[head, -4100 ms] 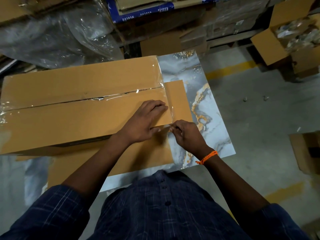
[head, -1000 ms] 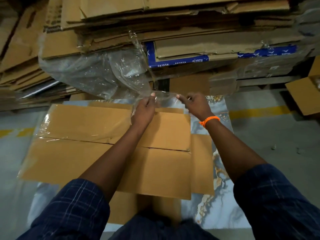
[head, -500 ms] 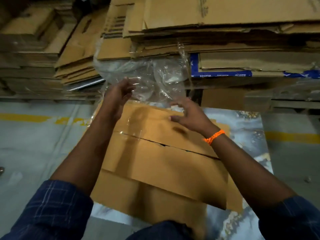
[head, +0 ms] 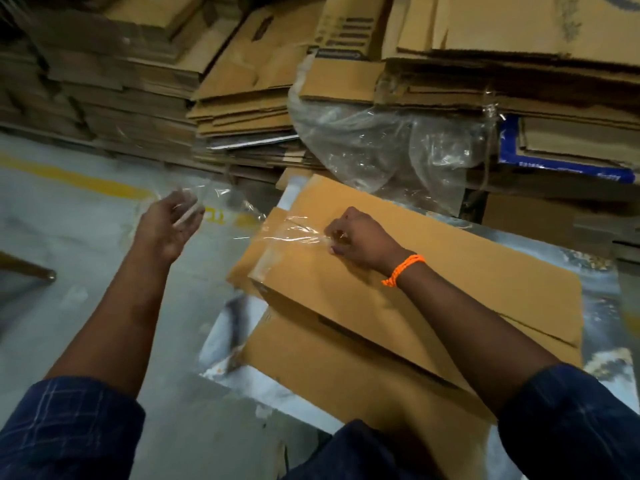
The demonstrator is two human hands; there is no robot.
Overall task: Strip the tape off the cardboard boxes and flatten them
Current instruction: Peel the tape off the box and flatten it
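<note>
Flattened brown cardboard box [head: 415, 289], centre-right of frame, on marbled grey-white sheet [head: 225, 327]. Clear tape strip [head: 287, 233] peeled up at its upper-left end; your right hand [head: 360, 240] has its grip pinched on it. Your left hand [head: 169, 223], left of frame: grip apart, fingers loose, tape draped across.

Grey floor [head: 69, 237], yellow line [head: 74, 178], stacked cardboard [head: 138, 84]
</note>
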